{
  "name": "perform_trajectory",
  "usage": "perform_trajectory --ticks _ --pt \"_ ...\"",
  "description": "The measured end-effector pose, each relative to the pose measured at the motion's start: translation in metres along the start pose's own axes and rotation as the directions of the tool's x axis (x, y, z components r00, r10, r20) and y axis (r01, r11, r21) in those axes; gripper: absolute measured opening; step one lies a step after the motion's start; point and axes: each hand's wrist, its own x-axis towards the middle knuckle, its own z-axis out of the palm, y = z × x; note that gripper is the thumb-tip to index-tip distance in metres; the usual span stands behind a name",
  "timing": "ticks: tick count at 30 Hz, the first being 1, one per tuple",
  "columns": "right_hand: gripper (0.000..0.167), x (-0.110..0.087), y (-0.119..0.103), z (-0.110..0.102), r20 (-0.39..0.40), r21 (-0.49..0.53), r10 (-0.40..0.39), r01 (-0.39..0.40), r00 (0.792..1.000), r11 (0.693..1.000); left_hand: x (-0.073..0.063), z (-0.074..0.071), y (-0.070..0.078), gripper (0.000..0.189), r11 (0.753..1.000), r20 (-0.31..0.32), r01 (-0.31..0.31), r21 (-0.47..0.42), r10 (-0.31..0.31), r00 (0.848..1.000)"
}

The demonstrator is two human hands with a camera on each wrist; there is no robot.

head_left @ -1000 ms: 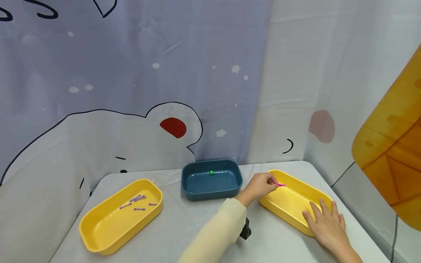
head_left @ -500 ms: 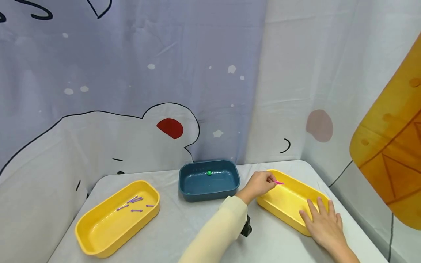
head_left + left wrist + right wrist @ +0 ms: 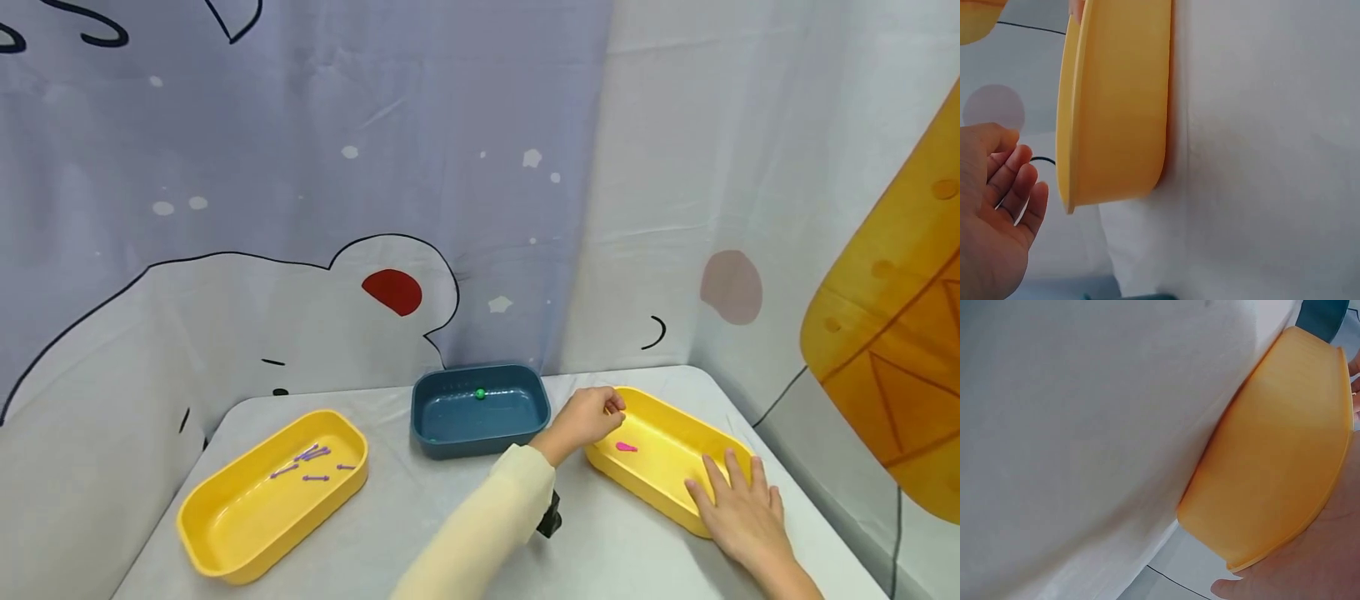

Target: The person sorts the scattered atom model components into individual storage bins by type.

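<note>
My left hand (image 3: pixel 588 419) hovers over the far left rim of the right yellow tray (image 3: pixel 652 493), fingers loosely bent and holding nothing. In the left wrist view, that hand (image 3: pixel 997 206) is beside the tray's wall (image 3: pixel 1119 106), its thumb close to the fingertips. Below it in the tray lies a small bright pink piece (image 3: pixel 626 447), wider at one end; its kind is too small to tell. My right hand (image 3: pixel 746 508) rests with spread, straight fingers over the tray's near right end. In the right wrist view its palm (image 3: pixel 1316 562) lies along the tray's rim.
A second yellow tray (image 3: pixel 225 517) at the left contains several small purple sticks (image 3: pixel 315 478) with knobbed ends. Between the trays, farther back, stands a dark blue tray (image 3: pixel 480 446) with a green bead (image 3: pixel 481 394). Printed curtains hang behind the white-covered table (image 3: pixel 420 517).
My left hand has let go of the pink piece, which now lies on the tray's floor. That hand has drawn slightly up and left. The right hand stays at the rim.
</note>
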Motion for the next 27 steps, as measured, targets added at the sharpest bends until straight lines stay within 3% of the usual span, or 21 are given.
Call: perform_trajectory --ticks 7,12,19,27 --pt "0.077 -0.001 0.001 -0.001 0.0 0.013 -0.002 0.002 1.0 1.0 -0.009 -0.016 -0.005 0.011 0.994 0.074 -0.099 0.052 0.095 0.993" --pt "0.076 0.0 0.001 -0.002 0.007 0.018 -0.003 0.003 1.0 1.0 -0.017 -0.028 -0.016 0.019 0.991 0.101 -0.121 0.05 0.115 0.988" --pt "0.078 -0.001 0.002 0.0 0.006 0.03 -0.008 0.008 1.0 1.0 -0.029 -0.039 -0.031 0.021 0.977 0.119 -0.17 0.13 0.155 0.981" --pt "0.079 0.0 0.004 0.001 0.012 0.03 -0.006 0.005 1.0 1.0 -0.046 -0.05 -0.036 0.025 0.973 0.15 -0.189 0.131 0.169 0.974"
